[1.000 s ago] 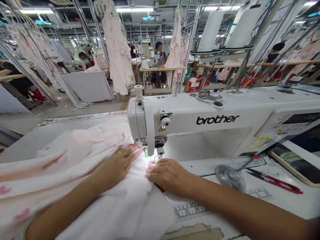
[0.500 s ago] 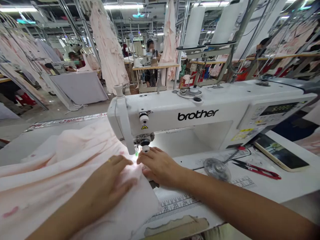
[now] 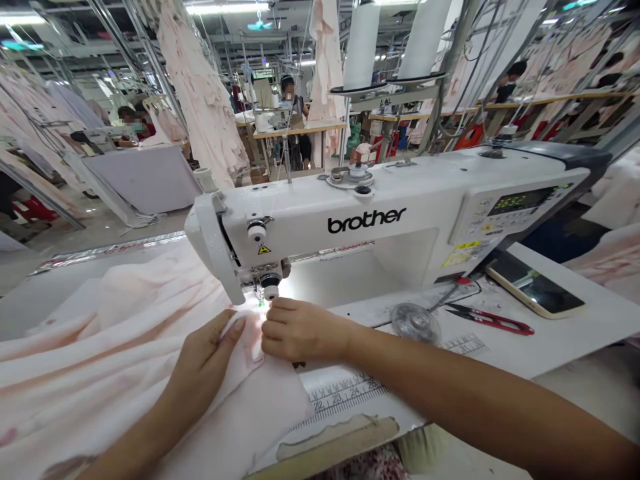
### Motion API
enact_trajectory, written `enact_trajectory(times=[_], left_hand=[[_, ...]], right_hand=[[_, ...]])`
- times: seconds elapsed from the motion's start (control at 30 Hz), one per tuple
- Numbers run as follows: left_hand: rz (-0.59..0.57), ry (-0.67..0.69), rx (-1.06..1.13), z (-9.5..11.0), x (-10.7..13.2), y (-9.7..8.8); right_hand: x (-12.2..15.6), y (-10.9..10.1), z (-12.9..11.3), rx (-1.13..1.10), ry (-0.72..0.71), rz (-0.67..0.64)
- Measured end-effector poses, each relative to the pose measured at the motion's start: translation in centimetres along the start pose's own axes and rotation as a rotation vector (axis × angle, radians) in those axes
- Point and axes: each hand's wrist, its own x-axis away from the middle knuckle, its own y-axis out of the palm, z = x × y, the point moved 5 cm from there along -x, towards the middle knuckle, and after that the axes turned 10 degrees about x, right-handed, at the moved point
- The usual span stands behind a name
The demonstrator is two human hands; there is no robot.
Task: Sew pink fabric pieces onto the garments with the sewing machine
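Note:
Pale pink fabric (image 3: 150, 313) lies in folds over the left of the table and runs up to the needle area of a white sewing machine (image 3: 310, 233). My left hand (image 3: 207, 353) pinches a folded edge of this fabric between thumb and fingers, just in front of the lit presser foot (image 3: 260, 300). Close on the right, my right hand (image 3: 295, 330) is closed with curled fingers at the fabric's edge beside the needle. Its fingertips are partly hidden, but they appear to grip the fabric there.
Right of my hands lie a clear round disc (image 3: 415, 322), red-handled thread snips (image 3: 493, 319) and a phone (image 3: 535, 280). A printed ruler (image 3: 345, 397) runs along the table's front. Thread cones (image 3: 361, 47) stand behind the machine. Other people work at machines farther back.
My left hand has gone from lying flat on the fabric to pinching a lifted fold. My right hand's fingers have curled closed. The view has shifted slightly, and the machine's display shows lit digits.

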Motion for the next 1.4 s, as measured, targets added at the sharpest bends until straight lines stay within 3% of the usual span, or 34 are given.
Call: enact_trajectory(times=[0.07, 0.17, 0.5, 0.87, 1.07, 1.13, 1.23, 1.4], left_hand=[[-0.016, 0.073, -0.021, -0.4, -0.4, 0.4], [-0.082, 0.142, -0.053, -1.3, -1.0, 0.4], [-0.103, 0.089, -0.053, -1.6, -0.9, -0.2], [-0.103, 0.382, -0.406, 0.6, 1.0, 1.7], [-0.126, 0.727, -0.551, 1.9, 2.3, 2.6], [-0.111, 0.785, -0.582, 2.2, 2.4, 2.6], [-0.129, 0.748, -0.542, 2.0, 2.2, 2.4], [-0.129, 0.547, -0.424, 0.8, 1.7, 2.0]], right_hand=[[0.2, -0.2, -0.1, 0.008, -0.065, -0.037], [0.6, -0.4, 0.3, -0.05, -0.041, -0.109], [1.2, -1.0, 1.4, -0.333, 0.099, -0.179], [1.4, -0.7, 1.3, -0.389, 0.086, -0.14], [1.2, -0.9, 1.3, -0.412, 0.093, -0.17], [1.2, -0.8, 1.3, -0.417, 0.1, -0.175], [1.4, -0.6, 1.3, -0.418, 0.105, -0.177], [1.4, -0.6, 1.2, -0.4, 0.105, -0.173]])
